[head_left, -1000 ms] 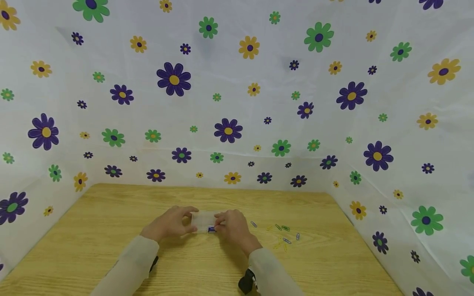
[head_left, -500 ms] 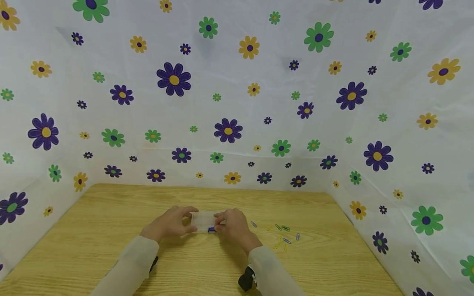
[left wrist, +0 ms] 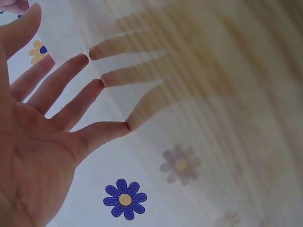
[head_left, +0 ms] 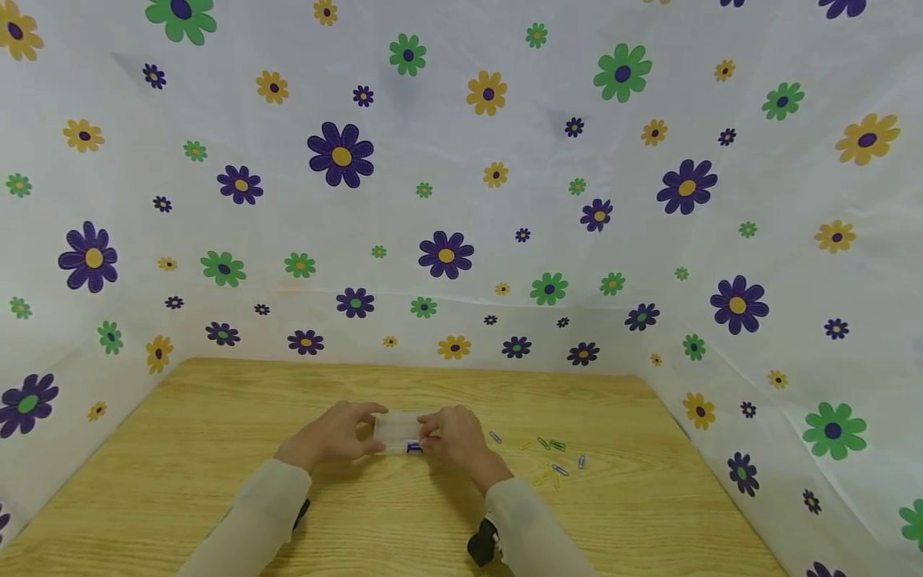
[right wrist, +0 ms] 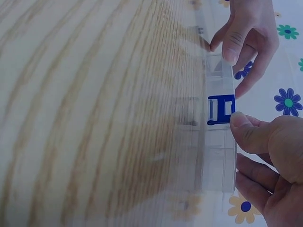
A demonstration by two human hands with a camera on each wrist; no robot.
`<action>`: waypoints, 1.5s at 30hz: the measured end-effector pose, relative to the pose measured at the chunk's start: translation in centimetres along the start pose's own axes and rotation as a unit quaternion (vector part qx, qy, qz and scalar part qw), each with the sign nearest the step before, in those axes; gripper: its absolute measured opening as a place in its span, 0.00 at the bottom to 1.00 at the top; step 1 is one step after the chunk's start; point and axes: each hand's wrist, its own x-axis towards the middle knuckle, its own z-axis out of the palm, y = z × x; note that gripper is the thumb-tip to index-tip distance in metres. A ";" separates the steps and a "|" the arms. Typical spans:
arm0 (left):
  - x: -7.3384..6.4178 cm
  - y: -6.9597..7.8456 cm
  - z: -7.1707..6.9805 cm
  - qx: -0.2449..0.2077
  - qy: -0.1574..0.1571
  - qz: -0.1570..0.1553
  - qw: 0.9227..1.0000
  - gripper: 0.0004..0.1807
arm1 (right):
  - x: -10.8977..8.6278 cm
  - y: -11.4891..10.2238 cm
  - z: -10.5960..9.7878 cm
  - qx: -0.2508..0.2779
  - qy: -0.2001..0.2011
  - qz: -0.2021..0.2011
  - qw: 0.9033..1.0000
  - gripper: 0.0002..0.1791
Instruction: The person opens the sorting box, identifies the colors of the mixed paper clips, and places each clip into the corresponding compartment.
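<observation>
A small clear plastic box (head_left: 399,429) with a blue latch (head_left: 413,448) lies on the wooden table (head_left: 202,449), held at both ends. My left hand (head_left: 333,437) pinches its left end between thumb and fingers. My right hand (head_left: 454,439) grips the right end. In the right wrist view the box (right wrist: 220,142) stands edge-on; my right hand (right wrist: 272,161) has its thumb tip against the blue latch (right wrist: 220,109) and its fingers under the box, and my left hand (right wrist: 246,33) holds the far end. The left wrist view shows my left hand (left wrist: 42,142) with its fingertips on a glossy surface.
Several coloured paper clips (head_left: 551,458) lie scattered on the table just right of my right hand. White cloth printed with flowers (head_left: 447,200) walls in the table at the back and on both sides. A black wrist camera (head_left: 481,549) sits on my right sleeve.
</observation>
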 end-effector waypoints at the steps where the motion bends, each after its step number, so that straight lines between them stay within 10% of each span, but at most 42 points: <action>1: 0.0 0.0 0.0 -0.002 0.000 -0.001 1.000 0.33 | 0.0 0.0 -0.1 -0.003 -0.002 -0.001 1.000 0.04; 11: -0.1 -0.4 -0.4 0.005 0.007 0.023 1.000 0.33 | 0.4 -0.6 0.2 -0.127 -0.038 -0.087 0.987 0.06; 26: 0.0 -0.6 0.2 -0.003 -0.005 0.011 1.000 0.34 | 0.0 0.9 -1.5 0.033 -0.084 -0.026 0.996 0.11; 45: -0.3 -0.3 -0.1 0.014 -0.008 0.012 1.000 0.41 | -0.4 3.2 -2.2 0.033 -0.083 -0.073 0.993 0.16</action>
